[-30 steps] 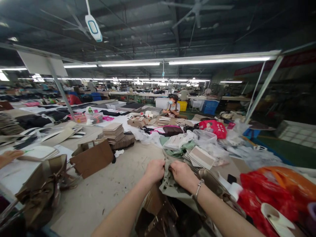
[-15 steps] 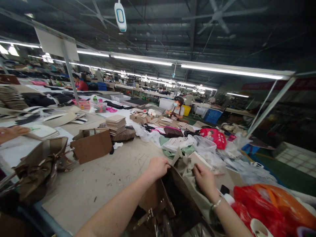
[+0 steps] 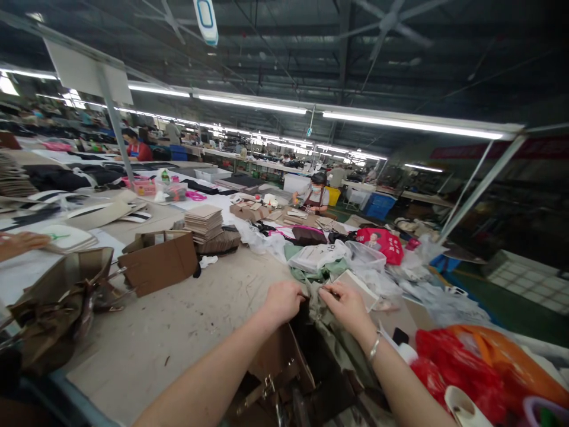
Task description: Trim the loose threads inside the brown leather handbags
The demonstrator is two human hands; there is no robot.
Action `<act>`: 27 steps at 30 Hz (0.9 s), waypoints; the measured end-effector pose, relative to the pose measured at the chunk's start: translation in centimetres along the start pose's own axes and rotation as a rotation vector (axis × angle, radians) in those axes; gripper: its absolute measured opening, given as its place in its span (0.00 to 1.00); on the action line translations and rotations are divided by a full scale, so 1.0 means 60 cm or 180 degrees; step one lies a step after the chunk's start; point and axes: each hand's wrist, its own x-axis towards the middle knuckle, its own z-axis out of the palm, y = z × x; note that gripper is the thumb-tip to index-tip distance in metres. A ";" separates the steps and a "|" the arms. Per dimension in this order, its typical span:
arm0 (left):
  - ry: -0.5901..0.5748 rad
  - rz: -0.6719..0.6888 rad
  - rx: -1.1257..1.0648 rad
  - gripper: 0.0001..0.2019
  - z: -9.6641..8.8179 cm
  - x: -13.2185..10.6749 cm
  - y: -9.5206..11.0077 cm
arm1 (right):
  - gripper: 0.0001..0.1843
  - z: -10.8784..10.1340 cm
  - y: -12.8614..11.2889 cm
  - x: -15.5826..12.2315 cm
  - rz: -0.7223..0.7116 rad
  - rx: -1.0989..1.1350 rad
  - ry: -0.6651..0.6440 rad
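At far left, a co-worker's hand (image 3: 24, 244) touches a stack of white, rounded flat panels (image 3: 73, 241) as we work at a cluttered, beige-covered table (image 3: 191, 323). Beside it sits a slouching olive-brown bag (image 3: 66, 296), then a boxy, smooth brown bag piece (image 3: 166, 267), just in front of a neat stack of flat tan pieces (image 3: 203, 220). Our left hand (image 3: 284, 302), fingers curled in, pinches the edge of a crumpled olive-green cloth (image 3: 328, 323), which is gathered between our hands above a dark brown bag with metal buckles (image 3: 276, 359). Our right hand (image 3: 349, 308), wearing a silvery metal bracelet (image 3: 374, 347), pinches the same cloth between thumb and fingertips. At right, a shiny red plastic bag (image 3: 466, 373) lies against an orange one (image 3: 518, 359).
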 end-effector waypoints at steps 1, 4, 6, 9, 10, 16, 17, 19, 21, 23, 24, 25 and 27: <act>-0.0012 -0.0045 0.0032 0.14 0.000 0.000 0.001 | 0.14 0.009 -0.012 0.008 -0.0107 -0.0143 -0.0109; 0.0029 -0.0116 0.0105 0.15 0.001 -0.002 0.001 | 0.13 0.034 -0.036 0.021 -0.0196 -0.0900 -0.0525; 0.0069 -0.0090 0.0094 0.14 0.002 -0.004 -0.002 | 0.14 0.043 -0.045 0.022 -0.0217 -0.1360 -0.0721; 0.0056 -0.0046 0.0039 0.14 0.001 -0.007 -0.007 | 0.13 0.045 -0.053 0.016 -0.0339 -0.1640 -0.0802; 0.0037 -0.0034 0.0023 0.14 0.000 -0.007 -0.007 | 0.13 0.044 -0.055 0.014 -0.0361 -0.1684 -0.0805; 0.0049 0.0032 0.0000 0.13 0.000 -0.007 -0.002 | 0.11 0.042 -0.055 0.008 -0.0254 -0.1661 -0.0734; 0.0064 0.0053 -0.0007 0.13 0.001 -0.007 -0.002 | 0.11 0.042 -0.053 0.008 -0.0208 -0.1580 -0.0684; 0.0098 0.0091 -0.0064 0.13 0.002 -0.008 -0.004 | 0.10 0.041 -0.046 0.006 -0.0067 -0.1307 -0.0618; 0.0114 0.0089 -0.0161 0.13 0.003 -0.009 -0.008 | 0.10 0.037 -0.032 0.000 0.0188 -0.0837 -0.0692; 0.0116 0.0078 -0.0234 0.13 0.002 -0.010 -0.013 | 0.11 0.028 -0.013 -0.010 0.0503 -0.0147 -0.0929; 0.0123 0.0082 -0.0257 0.12 0.001 -0.011 -0.015 | 0.11 0.023 -0.002 -0.015 0.0646 0.0218 -0.1035; 0.0131 0.0094 -0.0276 0.12 0.001 -0.011 -0.017 | 0.11 0.016 0.008 -0.021 0.0782 0.0544 -0.1081; 0.0155 0.0119 -0.0317 0.11 0.000 -0.010 -0.019 | 0.10 0.003 0.026 -0.028 0.1042 0.0960 -0.0954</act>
